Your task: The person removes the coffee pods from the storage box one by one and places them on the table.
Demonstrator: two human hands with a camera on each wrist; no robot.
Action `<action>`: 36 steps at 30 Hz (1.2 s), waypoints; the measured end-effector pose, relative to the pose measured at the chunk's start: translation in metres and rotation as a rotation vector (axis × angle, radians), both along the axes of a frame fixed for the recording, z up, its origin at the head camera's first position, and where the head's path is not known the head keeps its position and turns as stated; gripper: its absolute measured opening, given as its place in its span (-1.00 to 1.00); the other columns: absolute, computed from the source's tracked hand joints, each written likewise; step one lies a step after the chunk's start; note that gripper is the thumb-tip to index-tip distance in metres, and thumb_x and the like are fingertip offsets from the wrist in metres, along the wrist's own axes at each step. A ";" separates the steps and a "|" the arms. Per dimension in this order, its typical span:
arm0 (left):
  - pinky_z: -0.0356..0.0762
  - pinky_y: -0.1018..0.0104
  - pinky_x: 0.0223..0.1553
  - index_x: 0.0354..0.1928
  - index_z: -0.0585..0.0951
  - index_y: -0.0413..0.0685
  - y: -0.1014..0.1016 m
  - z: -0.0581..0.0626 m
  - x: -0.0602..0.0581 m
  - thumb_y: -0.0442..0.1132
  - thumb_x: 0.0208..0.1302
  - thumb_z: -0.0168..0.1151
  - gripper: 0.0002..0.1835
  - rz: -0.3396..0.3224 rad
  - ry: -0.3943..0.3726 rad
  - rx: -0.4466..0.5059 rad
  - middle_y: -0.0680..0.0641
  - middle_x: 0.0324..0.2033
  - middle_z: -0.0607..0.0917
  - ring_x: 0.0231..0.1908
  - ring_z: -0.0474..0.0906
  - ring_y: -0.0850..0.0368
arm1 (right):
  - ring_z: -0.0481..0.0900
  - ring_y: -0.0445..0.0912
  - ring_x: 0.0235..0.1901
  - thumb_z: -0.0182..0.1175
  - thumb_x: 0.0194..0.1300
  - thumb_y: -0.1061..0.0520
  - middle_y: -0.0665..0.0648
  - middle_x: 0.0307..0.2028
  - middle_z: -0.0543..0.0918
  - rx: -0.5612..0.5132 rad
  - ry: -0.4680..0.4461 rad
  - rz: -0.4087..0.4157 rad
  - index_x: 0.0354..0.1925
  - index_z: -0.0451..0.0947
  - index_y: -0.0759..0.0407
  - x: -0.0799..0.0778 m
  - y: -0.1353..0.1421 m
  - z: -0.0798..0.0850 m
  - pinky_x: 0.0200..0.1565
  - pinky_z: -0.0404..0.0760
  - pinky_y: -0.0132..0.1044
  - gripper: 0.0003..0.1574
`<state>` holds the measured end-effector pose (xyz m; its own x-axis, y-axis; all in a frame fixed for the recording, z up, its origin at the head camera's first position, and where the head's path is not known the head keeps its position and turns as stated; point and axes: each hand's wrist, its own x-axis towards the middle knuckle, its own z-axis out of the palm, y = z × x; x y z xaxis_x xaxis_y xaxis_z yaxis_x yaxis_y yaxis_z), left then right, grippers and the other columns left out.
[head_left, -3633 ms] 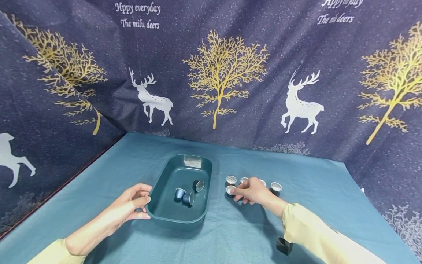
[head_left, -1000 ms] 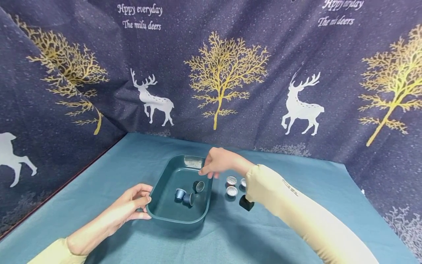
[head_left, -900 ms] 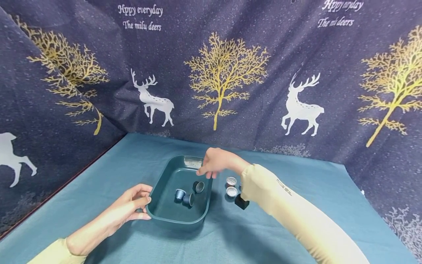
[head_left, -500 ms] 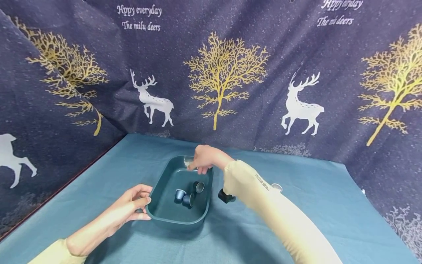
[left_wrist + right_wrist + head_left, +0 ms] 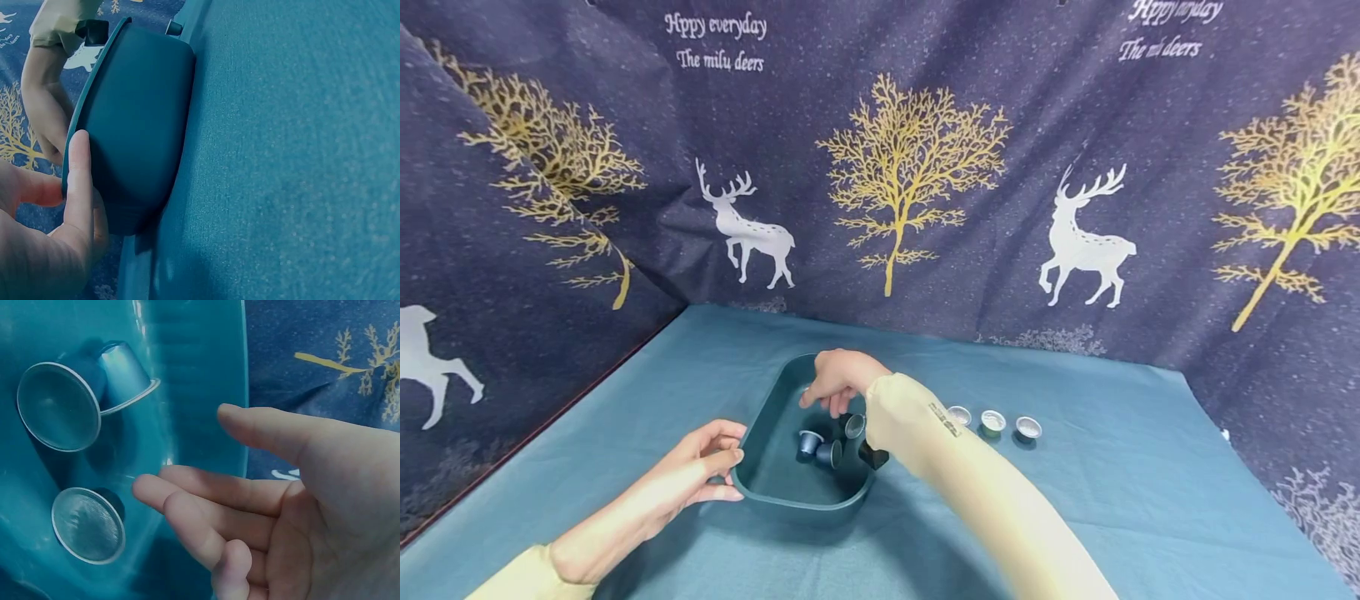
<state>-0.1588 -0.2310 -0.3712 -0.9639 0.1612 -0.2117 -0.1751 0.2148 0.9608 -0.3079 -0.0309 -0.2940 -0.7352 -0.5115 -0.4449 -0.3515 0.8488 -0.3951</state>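
My left hand (image 5: 703, 467) grips the near left rim of a dark teal plastic tray (image 5: 797, 505), thumb over the edge and fingers against the outer wall. In the left wrist view, fingers lie along the tray's side (image 5: 140, 112). My right hand (image 5: 838, 379) hovers over the tray's far part. The right wrist view shows its thumb and fingers apart, holding nothing. Three coffee capsules lie in the tray: a light blue one (image 5: 809, 442), a darker blue one (image 5: 829, 454) and a dark one (image 5: 854, 426) with its lid facing up (image 5: 87, 525).
Three more capsules stand lid up on the teal tablecloth (image 5: 1135, 467) right of the tray: one partly behind the sleeve (image 5: 958, 415), a greenish one (image 5: 992, 423) and a dark one (image 5: 1028, 429). A black block (image 5: 874, 456) hangs at the right cuff. A patterned curtain (image 5: 925, 317) stands behind.
The right hand has left the capsules on the cloth and moved left over the tray, then lower and nearer. The left hand and the three capsules inside have stayed put.
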 end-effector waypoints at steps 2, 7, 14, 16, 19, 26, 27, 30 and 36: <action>0.74 0.17 -0.14 0.35 0.16 -0.33 0.000 0.000 0.000 -0.22 0.45 0.04 -0.44 0.001 0.006 0.002 -0.13 -0.04 0.40 -0.30 0.43 0.13 | 0.66 -0.08 -0.50 0.26 0.34 -0.11 0.15 -0.48 0.73 0.005 -0.019 -0.009 -0.35 0.62 0.28 -0.001 -0.002 -0.004 0.00 0.71 -0.13 -0.56; 0.75 0.17 -0.15 0.34 0.18 -0.32 0.001 -0.002 0.001 -0.23 0.44 0.05 -0.45 0.011 0.014 0.003 -0.12 -0.05 0.40 -0.30 0.43 0.13 | 0.61 -0.12 -0.57 0.27 0.32 -0.13 0.18 -0.37 0.77 0.043 -0.064 0.003 -0.30 0.69 0.28 -0.003 -0.002 -0.015 -0.02 0.73 -0.16 -0.53; 0.75 0.17 -0.15 0.34 0.18 -0.33 0.001 -0.002 0.000 -0.23 0.44 0.04 -0.45 0.016 0.009 0.005 -0.12 -0.05 0.42 -0.31 0.43 0.14 | 0.57 -0.15 -0.62 0.32 0.25 -0.17 0.16 -0.39 0.76 0.062 -0.101 -0.001 0.01 0.60 0.33 0.007 -0.005 -0.017 -0.10 0.74 -0.21 -0.37; 0.75 0.17 -0.15 0.34 0.18 -0.33 0.001 -0.001 0.000 -0.23 0.44 0.04 -0.46 0.015 0.009 0.006 -0.12 -0.05 0.42 -0.31 0.44 0.14 | 0.56 -0.17 -0.65 0.32 0.24 -0.19 0.13 -0.47 0.74 0.072 -0.100 0.007 -0.04 0.62 0.32 0.008 -0.005 -0.018 -0.14 0.75 -0.23 -0.38; 0.75 0.17 -0.15 0.33 0.19 -0.33 0.002 -0.001 0.000 -0.23 0.45 0.04 -0.47 0.009 0.009 0.011 -0.13 -0.04 0.44 -0.31 0.45 0.14 | 0.53 -0.19 -0.67 0.30 0.26 -0.21 0.12 -0.54 0.69 0.085 -0.113 0.033 -0.27 0.70 0.32 0.009 -0.006 -0.019 -0.18 0.74 -0.25 -0.43; 0.74 0.16 -0.14 0.33 0.18 -0.33 0.002 -0.001 0.000 -0.23 0.45 0.05 -0.47 0.009 0.010 0.009 -0.15 -0.01 0.41 -0.29 0.44 0.12 | 0.49 -0.20 -0.68 0.29 0.28 -0.17 0.10 -0.57 0.67 0.051 -0.148 0.058 -0.42 0.67 0.29 0.010 -0.007 -0.022 -0.41 0.61 -0.36 -0.48; 0.74 0.17 -0.14 0.33 0.18 -0.33 0.002 -0.001 0.000 -0.23 0.45 0.05 -0.47 0.008 0.010 0.009 -0.15 -0.01 0.41 -0.29 0.44 0.12 | 0.49 -0.20 -0.68 0.29 0.29 -0.17 0.09 -0.58 0.66 0.043 -0.149 0.062 -0.44 0.66 0.27 0.011 -0.008 -0.022 -0.45 0.58 -0.39 -0.49; 0.75 0.17 -0.14 0.33 0.18 -0.33 0.002 -0.001 0.000 -0.24 0.45 0.04 -0.47 0.006 0.013 0.010 -0.15 -0.01 0.41 -0.29 0.43 0.12 | 0.48 -0.19 -0.69 0.31 0.27 -0.16 0.10 -0.61 0.63 0.019 -0.140 0.062 -0.52 0.61 0.24 0.012 -0.011 -0.024 -0.55 0.48 -0.43 -0.50; 0.75 0.17 -0.15 0.31 0.20 -0.33 0.002 -0.001 0.000 -0.24 0.45 0.04 -0.49 0.008 0.015 0.012 -0.14 -0.02 0.42 -0.29 0.44 0.13 | 0.42 -0.20 -0.77 0.43 0.14 -0.15 0.10 -0.69 0.59 0.019 -0.111 0.049 -0.55 0.59 0.20 0.015 -0.014 -0.025 -0.62 0.34 -0.41 -0.52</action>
